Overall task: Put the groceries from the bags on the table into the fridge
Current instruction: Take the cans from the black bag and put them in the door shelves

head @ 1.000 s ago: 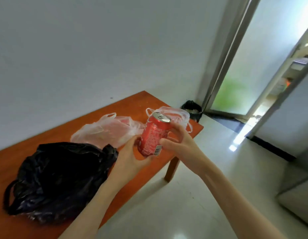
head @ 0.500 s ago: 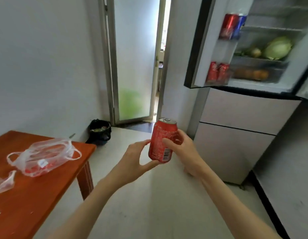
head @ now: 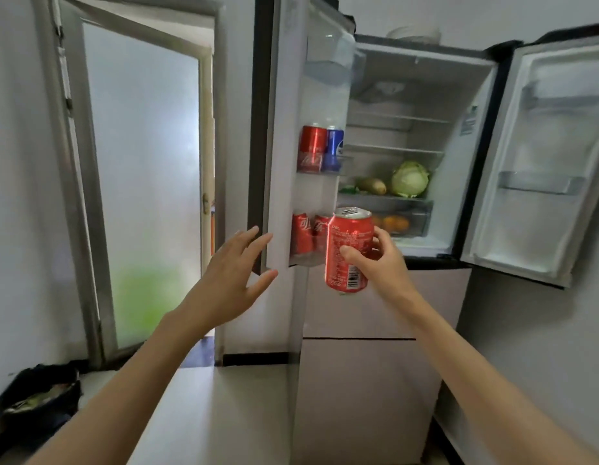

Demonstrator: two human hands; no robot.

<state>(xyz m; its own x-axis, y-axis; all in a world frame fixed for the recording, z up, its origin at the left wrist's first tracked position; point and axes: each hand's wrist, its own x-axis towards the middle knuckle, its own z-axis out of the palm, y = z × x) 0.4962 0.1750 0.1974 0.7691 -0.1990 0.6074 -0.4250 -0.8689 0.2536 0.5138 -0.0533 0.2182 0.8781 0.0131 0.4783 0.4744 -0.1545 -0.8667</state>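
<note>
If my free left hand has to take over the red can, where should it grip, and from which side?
Grip the can around its upper body, coming from its left. It stands upright, and the right hand wraps the middle from the right, leaving the left side bare. The left hand is open nearby.

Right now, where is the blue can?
The blue can stands in the upper shelf of the fridge's left door, right beside a red can, above two more red cans.
</note>
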